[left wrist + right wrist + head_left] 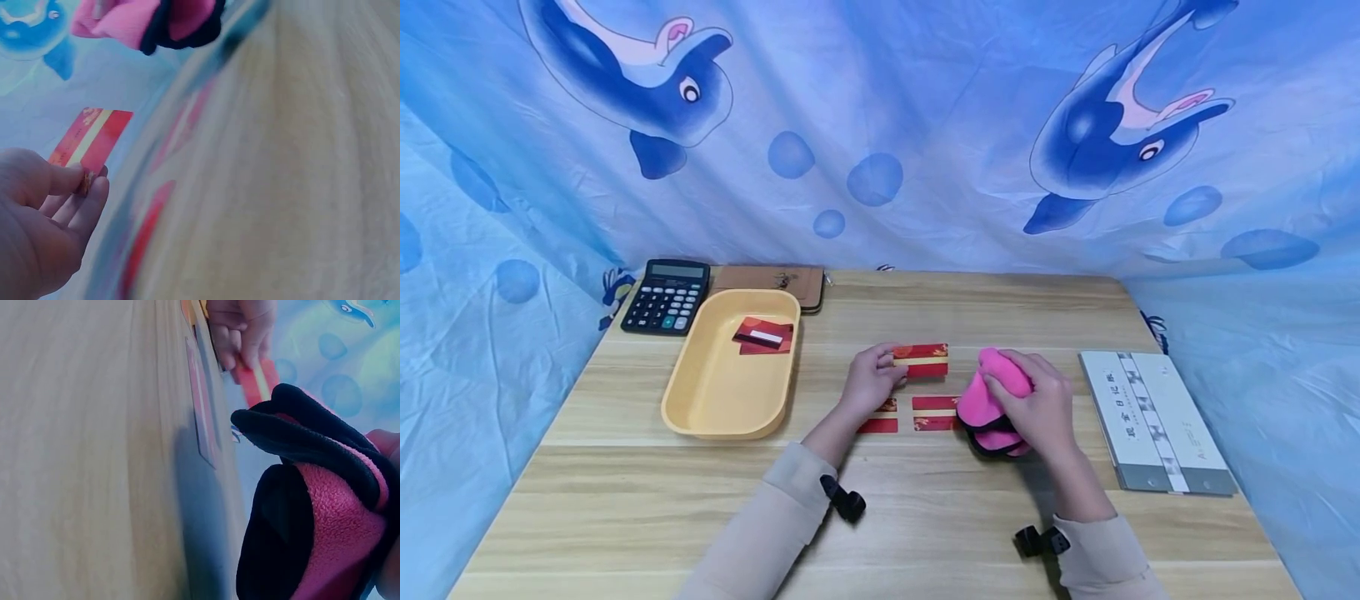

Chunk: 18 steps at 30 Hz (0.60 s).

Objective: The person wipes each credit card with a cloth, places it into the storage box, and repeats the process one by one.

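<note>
My left hand (871,379) pinches a red card with a gold stripe (925,360) between thumb and fingers, held above the table in the left wrist view. My right hand (1037,404) grips a folded pink cloth with black edging (994,396), its layers bunched in the right wrist view (337,512). Two more red cards lie on the table: one (934,413) partly behind the cloth, the other (880,421) partly hidden by my left wrist.
A yellow tray (722,425) on the left has red cards (766,335) in it. Behind it are a black calculator (666,296) and a brown wallet (805,283). A white and grey ledger book (1157,421) lies at the right. A blue dolphin-print curtain (880,108) hangs behind the table.
</note>
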Tool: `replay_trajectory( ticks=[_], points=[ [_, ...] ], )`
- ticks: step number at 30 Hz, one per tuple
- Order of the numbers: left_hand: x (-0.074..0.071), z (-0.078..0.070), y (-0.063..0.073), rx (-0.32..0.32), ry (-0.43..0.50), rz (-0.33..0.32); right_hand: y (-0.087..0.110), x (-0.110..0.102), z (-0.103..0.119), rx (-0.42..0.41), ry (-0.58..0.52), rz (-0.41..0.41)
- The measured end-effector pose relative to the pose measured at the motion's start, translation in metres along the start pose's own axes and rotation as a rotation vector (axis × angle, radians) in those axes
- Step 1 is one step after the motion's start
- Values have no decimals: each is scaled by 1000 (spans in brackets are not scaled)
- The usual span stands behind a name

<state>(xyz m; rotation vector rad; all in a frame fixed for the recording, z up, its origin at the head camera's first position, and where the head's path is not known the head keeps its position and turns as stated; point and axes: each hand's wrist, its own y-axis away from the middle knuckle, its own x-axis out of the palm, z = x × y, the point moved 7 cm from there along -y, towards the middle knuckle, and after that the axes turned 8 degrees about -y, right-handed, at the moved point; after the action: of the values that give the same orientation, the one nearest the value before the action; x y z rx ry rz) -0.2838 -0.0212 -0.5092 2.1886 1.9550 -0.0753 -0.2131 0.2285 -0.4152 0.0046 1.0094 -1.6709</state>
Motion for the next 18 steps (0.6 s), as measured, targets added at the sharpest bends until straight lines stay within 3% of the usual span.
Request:
replay_trajectory(
  ticks=[6, 18],
  points=[
    [-17, -6, 10, -82, 122, -35, -2, 1, 3, 1, -17, 13],
    [-32, -26, 24, -77, 167, 16, -4, -2, 7, 8, -92, -57]
  ],
)
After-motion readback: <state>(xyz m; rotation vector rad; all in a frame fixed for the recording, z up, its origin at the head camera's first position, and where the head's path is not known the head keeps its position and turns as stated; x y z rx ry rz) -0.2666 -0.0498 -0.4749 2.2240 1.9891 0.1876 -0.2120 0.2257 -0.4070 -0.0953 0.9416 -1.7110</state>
